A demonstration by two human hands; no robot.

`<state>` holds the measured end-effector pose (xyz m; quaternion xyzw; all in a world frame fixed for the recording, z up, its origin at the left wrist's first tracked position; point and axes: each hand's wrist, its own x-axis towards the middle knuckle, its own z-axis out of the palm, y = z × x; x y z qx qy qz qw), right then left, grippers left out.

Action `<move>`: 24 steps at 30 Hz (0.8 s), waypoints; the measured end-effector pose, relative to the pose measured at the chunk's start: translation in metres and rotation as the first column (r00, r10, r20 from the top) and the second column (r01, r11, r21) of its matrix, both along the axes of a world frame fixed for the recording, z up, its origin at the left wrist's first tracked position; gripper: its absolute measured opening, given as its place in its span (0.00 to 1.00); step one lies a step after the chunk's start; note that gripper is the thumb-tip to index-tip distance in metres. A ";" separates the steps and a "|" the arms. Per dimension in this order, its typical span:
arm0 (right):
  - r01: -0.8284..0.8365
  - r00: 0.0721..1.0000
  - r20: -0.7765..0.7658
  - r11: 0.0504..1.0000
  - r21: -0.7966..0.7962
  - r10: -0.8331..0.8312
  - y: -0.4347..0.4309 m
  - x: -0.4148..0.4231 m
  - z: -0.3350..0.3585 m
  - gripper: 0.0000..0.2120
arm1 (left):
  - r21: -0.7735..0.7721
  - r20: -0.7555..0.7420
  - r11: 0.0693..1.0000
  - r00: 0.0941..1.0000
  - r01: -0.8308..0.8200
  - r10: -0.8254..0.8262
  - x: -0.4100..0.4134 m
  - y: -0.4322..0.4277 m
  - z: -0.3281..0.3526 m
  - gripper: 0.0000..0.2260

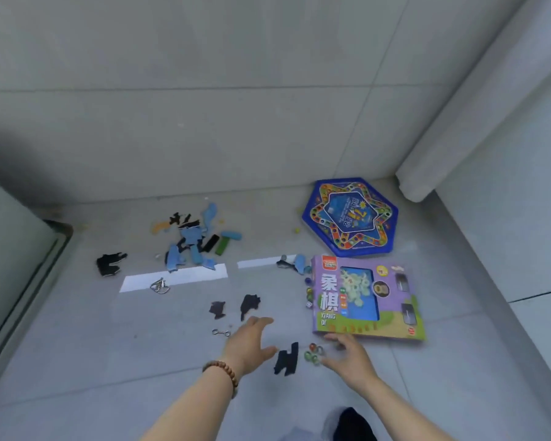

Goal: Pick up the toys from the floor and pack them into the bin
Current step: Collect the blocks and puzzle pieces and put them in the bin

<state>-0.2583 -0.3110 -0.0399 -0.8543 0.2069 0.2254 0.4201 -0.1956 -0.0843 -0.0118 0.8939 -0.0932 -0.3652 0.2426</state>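
I judge little packed: no bin shows, and toys litter the floor. My left hand [248, 340] reaches out spread wide, empty, the black flat puzzle piece [287, 359] just right of it. My right hand [350, 354] hovers open, glass marbles [314, 354] beside its fingertips, the purple chess box [366, 297] just beyond.

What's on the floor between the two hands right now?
In the head view, a black puzzle piece and a few marbles lie between the left hand and right hand.

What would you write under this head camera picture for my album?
Two bare hands, left and right, reach toward marbles and black puzzle pieces beside a purple xiangqi box on the floor.
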 end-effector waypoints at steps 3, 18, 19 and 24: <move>0.016 0.999 0.031 0.997 0.070 -0.018 0.005 -0.003 -0.023 0.22 | -0.023 -0.029 1.000 1.000 -0.013 0.012 -0.008 -0.015 -0.019 0.25; 0.110 0.959 0.260 0.993 0.039 -0.117 0.028 -0.004 -0.065 0.08 | 0.003 0.165 0.999 0.986 -0.032 0.031 -0.031 -0.039 -0.068 0.24; 0.106 0.958 0.267 0.994 0.020 -0.107 0.029 -0.004 -0.067 0.08 | 0.003 0.179 0.998 0.982 -0.062 0.061 -0.029 -0.036 -0.068 0.24; 0.119 0.957 0.271 0.993 -0.021 -0.109 0.029 0.000 -0.070 0.07 | -0.041 0.188 0.981 0.963 -0.190 0.194 -0.021 -0.028 -0.073 0.24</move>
